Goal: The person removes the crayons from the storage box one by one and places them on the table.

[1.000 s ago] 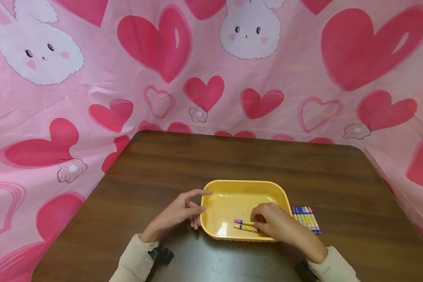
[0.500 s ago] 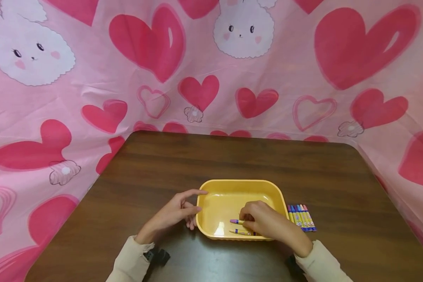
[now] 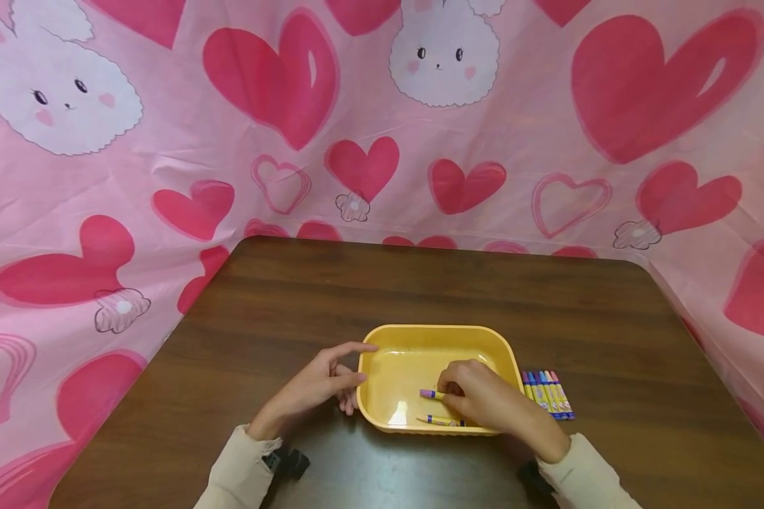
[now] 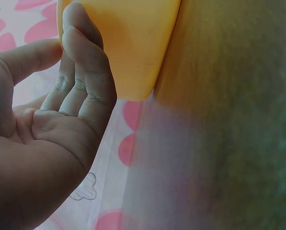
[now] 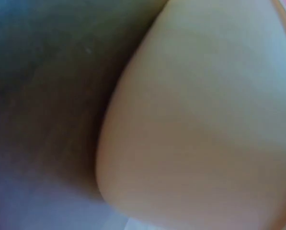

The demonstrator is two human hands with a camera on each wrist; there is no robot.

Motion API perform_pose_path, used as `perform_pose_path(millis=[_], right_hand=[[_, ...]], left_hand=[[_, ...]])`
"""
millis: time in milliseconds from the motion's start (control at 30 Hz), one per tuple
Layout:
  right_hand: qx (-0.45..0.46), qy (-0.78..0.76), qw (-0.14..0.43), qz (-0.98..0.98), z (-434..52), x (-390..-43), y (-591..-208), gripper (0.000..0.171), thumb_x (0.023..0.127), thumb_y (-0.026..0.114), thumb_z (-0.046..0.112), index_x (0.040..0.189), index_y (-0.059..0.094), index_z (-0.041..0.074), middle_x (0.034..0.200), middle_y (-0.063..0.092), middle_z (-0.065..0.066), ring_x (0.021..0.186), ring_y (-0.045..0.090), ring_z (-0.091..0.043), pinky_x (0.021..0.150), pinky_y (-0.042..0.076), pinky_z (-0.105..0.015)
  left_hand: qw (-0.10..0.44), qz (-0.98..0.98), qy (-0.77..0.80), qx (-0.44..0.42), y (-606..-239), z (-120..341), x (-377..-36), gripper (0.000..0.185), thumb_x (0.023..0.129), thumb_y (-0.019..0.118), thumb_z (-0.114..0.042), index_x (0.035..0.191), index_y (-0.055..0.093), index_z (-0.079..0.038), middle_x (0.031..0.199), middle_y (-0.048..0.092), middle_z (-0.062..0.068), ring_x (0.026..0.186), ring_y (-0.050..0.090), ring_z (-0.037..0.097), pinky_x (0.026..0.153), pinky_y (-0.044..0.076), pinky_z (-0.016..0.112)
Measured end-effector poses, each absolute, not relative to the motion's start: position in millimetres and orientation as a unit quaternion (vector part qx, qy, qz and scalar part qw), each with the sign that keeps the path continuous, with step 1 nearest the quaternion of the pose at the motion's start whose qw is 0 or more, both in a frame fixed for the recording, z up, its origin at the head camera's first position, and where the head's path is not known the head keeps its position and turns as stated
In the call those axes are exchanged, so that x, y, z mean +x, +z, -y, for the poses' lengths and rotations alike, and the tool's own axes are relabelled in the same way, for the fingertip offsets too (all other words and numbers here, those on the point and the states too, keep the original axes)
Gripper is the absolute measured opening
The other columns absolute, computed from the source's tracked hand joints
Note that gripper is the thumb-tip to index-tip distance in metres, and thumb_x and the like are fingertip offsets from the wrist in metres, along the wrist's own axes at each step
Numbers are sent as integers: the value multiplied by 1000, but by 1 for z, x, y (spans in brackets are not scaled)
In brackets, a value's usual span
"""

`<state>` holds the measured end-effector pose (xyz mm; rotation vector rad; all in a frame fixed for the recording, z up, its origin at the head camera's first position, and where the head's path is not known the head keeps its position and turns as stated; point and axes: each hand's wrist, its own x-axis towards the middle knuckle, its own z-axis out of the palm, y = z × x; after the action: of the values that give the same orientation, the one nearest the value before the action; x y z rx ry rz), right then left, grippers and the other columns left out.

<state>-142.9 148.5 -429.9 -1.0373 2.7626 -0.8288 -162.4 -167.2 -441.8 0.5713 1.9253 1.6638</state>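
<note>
A yellow plastic tray (image 3: 407,353) stands on the dark wooden table. My left hand (image 3: 321,378) holds its left rim, index finger and thumb over the edge and the other fingers outside; in the left wrist view those fingers (image 4: 92,72) lie against the tray's outer wall. Inside the tray, my right hand (image 3: 480,392) pinches a crayon with a purple tip (image 3: 428,394), which points left; its other end is hidden by the fingers. A second crayon (image 3: 442,420) in a yellow wrapper lies near the front wall. Skin of the hand, blurred, fills most of the right wrist view.
Right of the tray, several crayons (image 3: 549,396) lie side by side in a row on the table (image 3: 382,283). A pink cloth (image 3: 522,127) with hearts and rabbits hangs behind and along the sides of the table.
The pinched purple crayon has moved away from the second crayon, widening the gap between them. The second crayon has shifted slightly toward the front wall. My left hand keeps its place on the rim.
</note>
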Motion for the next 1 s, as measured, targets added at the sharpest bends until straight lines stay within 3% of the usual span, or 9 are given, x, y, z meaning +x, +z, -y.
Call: perform_pose_path(millis=[667,1000], right_hand=[[-287,-300,-18,-910,-172,-141,-394,10,84,76,1,86,70,9,77,60,10,70,54,-4,65,54,-25],[-279,-337,-83,-895,-193,-127,-384,17,80,77,-5,86,71,9,80,63,10,68,58,-1,61,55,-24]], left_hand=[[263,-715,612,211,-442,167,-163,50,100,60,-10,148,44,-8,73,69,19,56,66,22,55,56,31],[255,-719,609,219,-441,166,-162,50,100,59,-10,148,44,-9,71,69,20,55,66,25,55,57,34]])
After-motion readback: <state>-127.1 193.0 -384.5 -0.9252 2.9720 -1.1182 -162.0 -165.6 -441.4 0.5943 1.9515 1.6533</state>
